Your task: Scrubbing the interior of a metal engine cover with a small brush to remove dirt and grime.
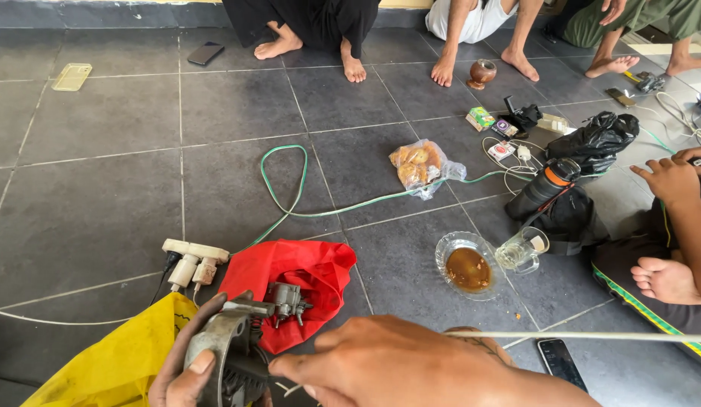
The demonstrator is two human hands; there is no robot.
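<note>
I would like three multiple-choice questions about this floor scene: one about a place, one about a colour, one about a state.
1. Where does the red cloth lie?
A. beside the yellow bag
B. under the glass saucer
C. on the black bag

2. What colour is the looping cable?
A. orange
B. green
C. blue

3. How does the glass mug stand?
A. upright
B. tipped on its side
C. upside down

Answers: 1 A, the cloth's left edge meets the bag. 2 B, the cable running across the tiles is green. 3 B, it lies tilted beside the saucer of brown liquid.
</note>
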